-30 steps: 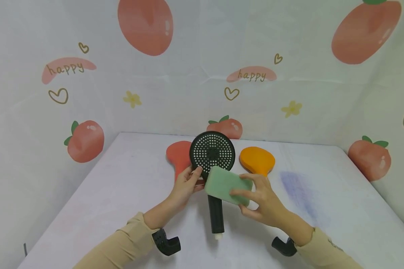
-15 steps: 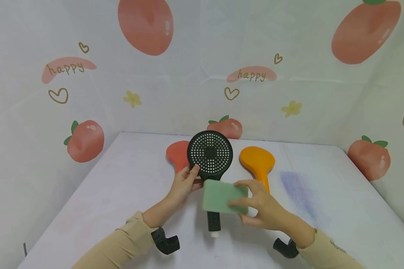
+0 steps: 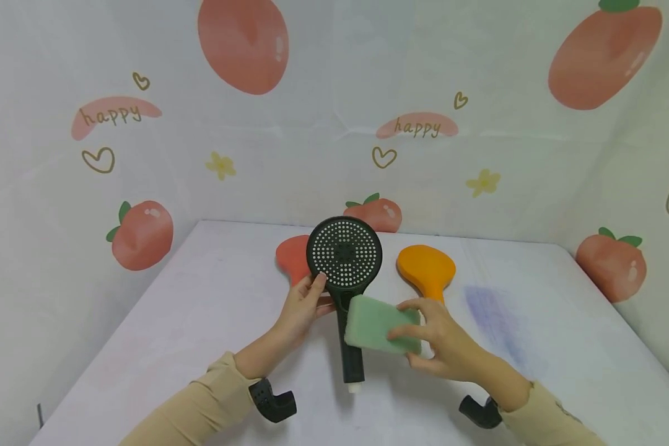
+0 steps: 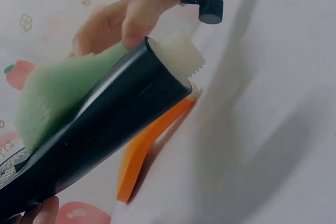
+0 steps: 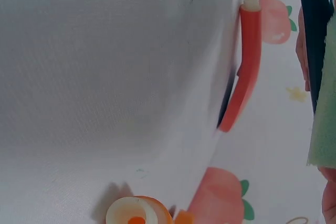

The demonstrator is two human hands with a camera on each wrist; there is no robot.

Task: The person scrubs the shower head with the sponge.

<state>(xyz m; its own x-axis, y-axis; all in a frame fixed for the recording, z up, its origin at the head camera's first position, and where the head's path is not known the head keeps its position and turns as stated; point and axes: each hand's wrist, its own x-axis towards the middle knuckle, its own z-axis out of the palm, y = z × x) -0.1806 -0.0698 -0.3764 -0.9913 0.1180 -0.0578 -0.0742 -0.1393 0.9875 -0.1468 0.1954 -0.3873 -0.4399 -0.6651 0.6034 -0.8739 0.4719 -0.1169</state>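
A black shower head (image 3: pixel 344 254) with a dotted round face is held up above the table, its handle pointing toward me. My left hand (image 3: pixel 302 310) grips it at the neck, thumb on the rim of the face. In my right hand (image 3: pixel 446 337) a light green sponge (image 3: pixel 376 323) is pinched between thumb and fingers. The sponge lies against the handle's right side. From the left wrist view, the handle end (image 4: pixel 165 72) shows a pale threaded connector (image 4: pixel 181 53), and the sponge (image 4: pixel 68 87) touches the handle behind it. The fingers behind the neck are mostly hidden.
A red shower head (image 3: pixel 291 255) lies on the white table (image 3: pixel 212 297) behind my left hand, partly covered. An orange shower head (image 3: pixel 425 266) lies behind my right hand. A bluish smudge (image 3: pixel 493 319) marks the cloth at right. A printed curtain (image 3: pixel 312 155) stands at the back.
The sponge has moved down from the neck to the handle and shifted slightly right with my right hand. The black shower head has drifted a little left in my left hand.
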